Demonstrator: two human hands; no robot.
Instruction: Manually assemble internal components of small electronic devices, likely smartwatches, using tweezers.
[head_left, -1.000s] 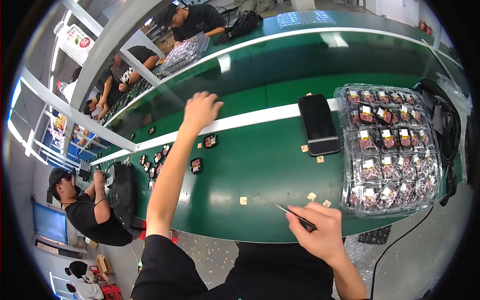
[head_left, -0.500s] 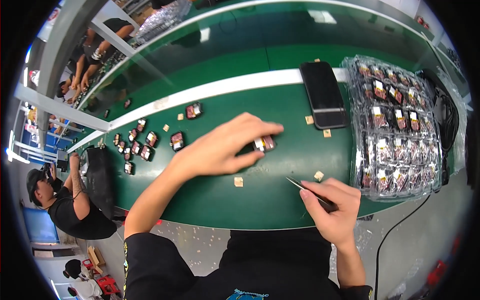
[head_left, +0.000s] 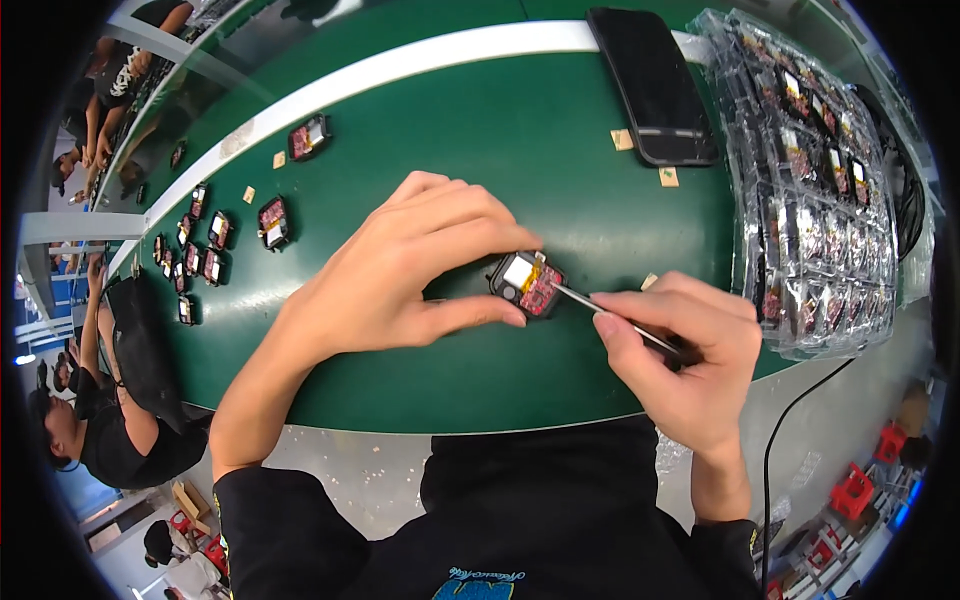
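Observation:
A small black-cased electronic module [head_left: 525, 284] lies on the green table in front of me, its reddish circuit board and a white block facing up. My left hand [head_left: 395, 270] steadies it from the left, index finger along its far edge and thumb at its near edge. In my right hand [head_left: 690, 345] is a pair of metal tweezers [head_left: 580, 297], pinched between thumb and fingers. Their tips reach the right side of the module's board; whether they grip any part is too small to tell.
Several similar modules [head_left: 219, 230] lie at the left, with one [head_left: 309, 137] farther back. A black phone [head_left: 655, 90] rests at the back right, near small tan squares [head_left: 622, 140]. Stacked clear plastic trays [head_left: 815, 230] of modules stand at the right. A co-worker [head_left: 120, 430] sits at the left.
The tweezers have moved from the bare table up to the module. My left hand has shifted its hold, uncovering the module's board. The whole view has tilted downward.

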